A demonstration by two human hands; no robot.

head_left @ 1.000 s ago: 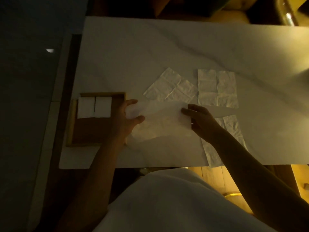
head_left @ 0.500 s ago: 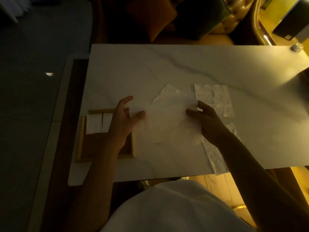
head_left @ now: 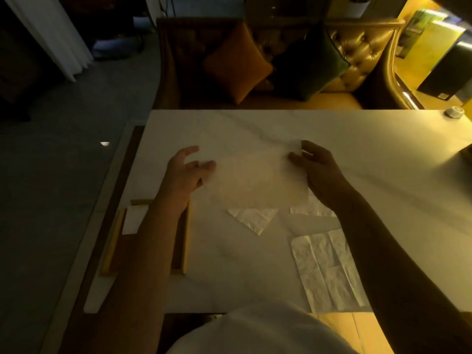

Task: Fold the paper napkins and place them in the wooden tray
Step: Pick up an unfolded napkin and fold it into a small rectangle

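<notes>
I hold an unfolded thin paper napkin (head_left: 251, 172) up above the white marble table (head_left: 357, 154). My left hand (head_left: 185, 172) pinches its left edge and my right hand (head_left: 316, 167) grips its upper right corner. Under it a diagonal napkin (head_left: 252, 219) and another flat napkin (head_left: 313, 209) lie partly hidden. A further unfolded napkin (head_left: 327, 272) lies by the table's near right edge. The wooden tray (head_left: 112, 247) sits at the near left, under my left forearm, with a folded white napkin (head_left: 134, 219) inside.
A small round object (head_left: 454, 112) sits at the table's far right corner. Behind the table stands a tufted sofa with an orange cushion (head_left: 237, 63) and a dark green cushion (head_left: 310, 65). Dark floor lies to the left.
Both hands have lifted the napkin off the table and raised it up and away from me. The camera view has tilted up, showing the sofa.
</notes>
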